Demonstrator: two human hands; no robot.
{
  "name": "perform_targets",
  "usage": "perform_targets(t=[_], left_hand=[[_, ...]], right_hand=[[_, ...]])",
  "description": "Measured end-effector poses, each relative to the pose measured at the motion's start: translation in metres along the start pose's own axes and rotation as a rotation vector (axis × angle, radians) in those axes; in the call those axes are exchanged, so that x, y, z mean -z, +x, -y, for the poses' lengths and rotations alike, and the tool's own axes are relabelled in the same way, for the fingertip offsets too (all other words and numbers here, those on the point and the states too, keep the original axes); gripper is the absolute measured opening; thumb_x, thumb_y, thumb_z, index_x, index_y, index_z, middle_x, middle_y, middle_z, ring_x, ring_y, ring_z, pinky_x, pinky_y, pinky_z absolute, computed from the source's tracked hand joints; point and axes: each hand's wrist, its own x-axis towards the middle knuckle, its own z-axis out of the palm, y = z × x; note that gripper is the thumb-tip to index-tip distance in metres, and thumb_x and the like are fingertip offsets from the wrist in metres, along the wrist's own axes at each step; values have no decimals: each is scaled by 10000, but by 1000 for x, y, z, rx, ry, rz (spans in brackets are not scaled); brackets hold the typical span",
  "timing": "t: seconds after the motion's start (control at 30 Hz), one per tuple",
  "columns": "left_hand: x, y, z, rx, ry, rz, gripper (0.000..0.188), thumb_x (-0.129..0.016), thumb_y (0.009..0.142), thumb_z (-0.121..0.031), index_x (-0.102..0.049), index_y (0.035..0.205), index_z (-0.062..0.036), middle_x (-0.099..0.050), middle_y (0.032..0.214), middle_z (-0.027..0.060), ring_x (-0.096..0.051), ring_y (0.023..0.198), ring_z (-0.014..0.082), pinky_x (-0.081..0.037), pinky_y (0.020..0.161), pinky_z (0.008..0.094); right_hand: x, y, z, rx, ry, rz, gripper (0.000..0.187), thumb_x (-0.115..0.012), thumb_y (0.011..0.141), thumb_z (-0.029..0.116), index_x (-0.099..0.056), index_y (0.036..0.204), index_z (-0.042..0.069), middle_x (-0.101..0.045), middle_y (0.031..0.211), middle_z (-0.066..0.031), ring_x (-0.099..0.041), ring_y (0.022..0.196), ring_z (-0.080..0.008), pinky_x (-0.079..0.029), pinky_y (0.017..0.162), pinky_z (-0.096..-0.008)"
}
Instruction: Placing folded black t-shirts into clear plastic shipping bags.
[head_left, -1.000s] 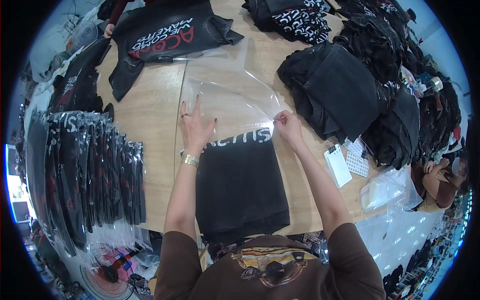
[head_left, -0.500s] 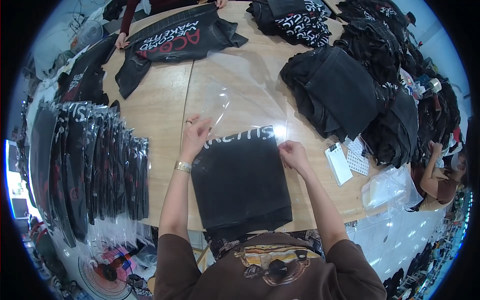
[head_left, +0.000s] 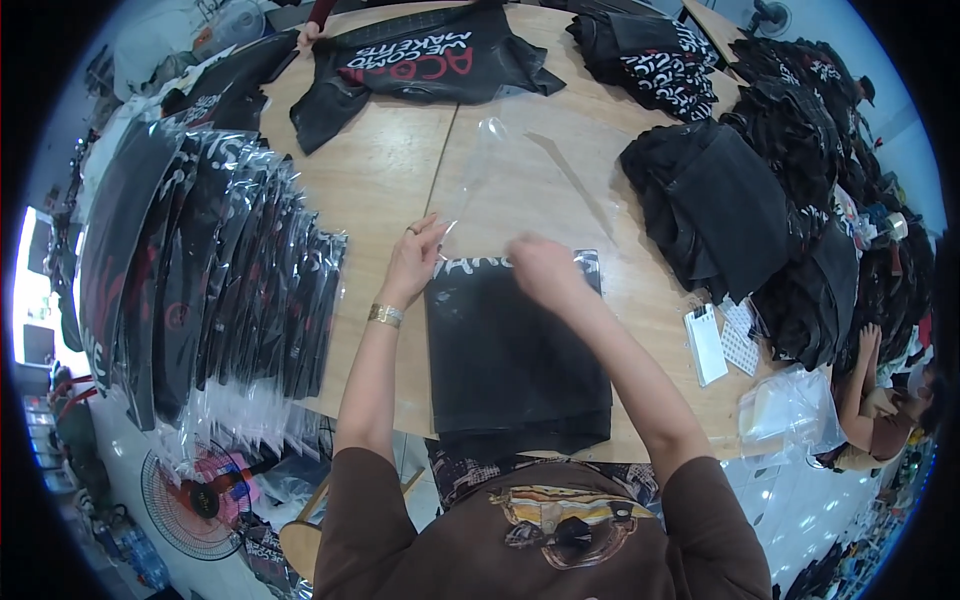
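In front of me on the wooden table [head_left: 385, 345] lies a folded black T-shirt [head_left: 515, 350], white lettering along its far edge. A clear plastic bag [head_left: 495, 185] stretches away from that edge; how much of the shirt it covers I cannot tell. At the shirt's far left corner, my left hand [head_left: 412, 268] pinches the bag's edge between thumb and fingers. My right hand [head_left: 548, 272] is over the shirt's far edge, right of its middle. Its fingers are smeared by motion, and what they hold, if anything, is hidden.
Bagged black shirts [head_left: 215, 280] stand in a row at left. Piled black shirts [head_left: 710, 210] fill the right side. Near them are a white pad [head_left: 705, 345] and a stack of clear bags [head_left: 790, 410]. Across the table, a person's hand [head_left: 310, 35] touches a spread shirt [head_left: 430, 60].
My right hand has moved left and inward from the shirt's right corner to above its far edge. My left hand has closed at the bag's edge. The whole view has shifted rightward.
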Motion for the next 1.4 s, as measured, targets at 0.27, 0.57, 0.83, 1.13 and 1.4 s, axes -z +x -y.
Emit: perform_targets(t=[0.27,0.57,0.83,1.13,1.4], left_hand=[[0,-3,3,7,-69,8,313,-508,820,20,-615,1098,-76,-564,1202,111,-621,751,217,-497,679,302],[-3,-13,-2,-99,-73,-18,377,-482,810,54,-584,1146,-86,-564,1198,124,-634,818,238,-507,694,309],[-17,-35,-7,183,-246,-108,418,-492,828,15,-405,1230,-57,-594,1019,153,-621,785,229,-496,712,298],[-24,-25,-26,345,-156,-249,519,-693,755,-96,-420,1193,-50,-647,770,79,-598,655,107,-466,585,263],[-13,-46,-32,617,111,-173,241,-692,761,-261,-634,838,-41,-659,684,100,-639,639,224,-476,608,352]], right_hand=[[-63,43,32,188,-37,112,108,-539,789,111,-573,868,46,-566,884,-138,-623,745,-319,-509,621,-426],[-69,27,20,-31,85,-231,110,-559,785,122,-549,875,60,-532,845,-124,-608,702,-309,-495,570,-409],[-68,0,24,113,-33,-386,167,-591,739,106,-560,897,61,-534,860,-79,-589,745,-246,-469,609,-348],[-45,-82,-77,-770,419,-609,715,-712,673,255,-402,1268,7,-587,1014,-155,-575,909,-301,-447,790,-357],[-18,-92,-102,-938,1110,-183,190,-645,747,150,-667,870,6,-582,636,-21,-446,421,-72,-297,362,-219]])
